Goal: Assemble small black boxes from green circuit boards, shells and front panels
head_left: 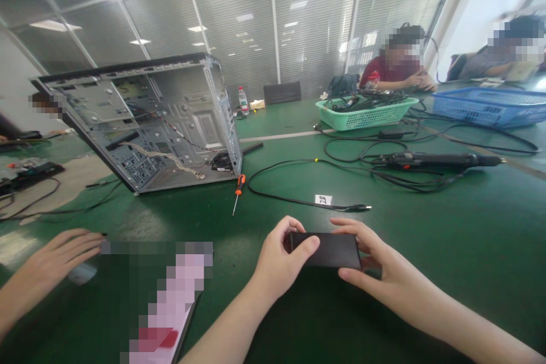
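Note:
A flat black rectangular device (330, 250), with a plain upper face, is held level just above the green table. My left hand (285, 256) grips its left end, the thumb lying across the top. At the right end, my right hand (375, 256) has its thumb along the near edge and its fingers on the far side. The device's exact kind cannot be made out. Beyond my hands lies a black cable (294, 201) with a metal-tipped plug, beside a small white label (323, 199) marked 28. An orange-handled screwdriver (240, 185) rests farther left.
An open computer case (187, 119) stands at the back left. Another person's hand (68, 259) is at the left, near a pink-screened item (179, 296). A black electric screwdriver (443, 160), a green basket (367, 118) of cables and a blue basket (490, 107) occupy the right.

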A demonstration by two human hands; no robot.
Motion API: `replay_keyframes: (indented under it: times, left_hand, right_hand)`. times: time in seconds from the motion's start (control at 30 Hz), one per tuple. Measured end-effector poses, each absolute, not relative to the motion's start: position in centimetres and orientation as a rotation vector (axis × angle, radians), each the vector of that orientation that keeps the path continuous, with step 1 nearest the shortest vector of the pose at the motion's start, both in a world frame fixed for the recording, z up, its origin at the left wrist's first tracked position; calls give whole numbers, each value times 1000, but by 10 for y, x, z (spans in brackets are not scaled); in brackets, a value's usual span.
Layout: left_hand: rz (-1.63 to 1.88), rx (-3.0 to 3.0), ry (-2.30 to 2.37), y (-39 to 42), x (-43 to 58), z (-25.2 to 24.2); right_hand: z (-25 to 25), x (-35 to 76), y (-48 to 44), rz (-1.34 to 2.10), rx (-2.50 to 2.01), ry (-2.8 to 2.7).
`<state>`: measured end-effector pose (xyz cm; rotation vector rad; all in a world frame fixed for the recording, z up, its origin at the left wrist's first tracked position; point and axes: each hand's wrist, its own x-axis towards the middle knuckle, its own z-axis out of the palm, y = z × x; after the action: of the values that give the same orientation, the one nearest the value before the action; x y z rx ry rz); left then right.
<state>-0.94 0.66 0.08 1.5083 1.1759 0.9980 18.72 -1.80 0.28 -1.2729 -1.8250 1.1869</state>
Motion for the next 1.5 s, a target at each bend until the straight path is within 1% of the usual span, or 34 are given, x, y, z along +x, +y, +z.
replay_keyframes:
  times: [0.17,0.53,0.9,1.2,1.5]
  left_hand:
    - [968,1498,1149,8,-10,6]
    - [899,1481,1056,7,-9,6]
    - [926,1342,1134,12,-8,-1]
    - [918,1316,1183,14,-11,-6]
    - [907,1352,1242,10,-8,5]
  right_hand:
    - [7,185,-17,1395,-1281,-1678]
    - [8,183,-17,1860,-1129,-897]
    - [10,184,-14,2029,-1028,-614]
    - [6,185,-17,2148,-944,-628]
    - [13,183,-16,2138,-1040,-589]
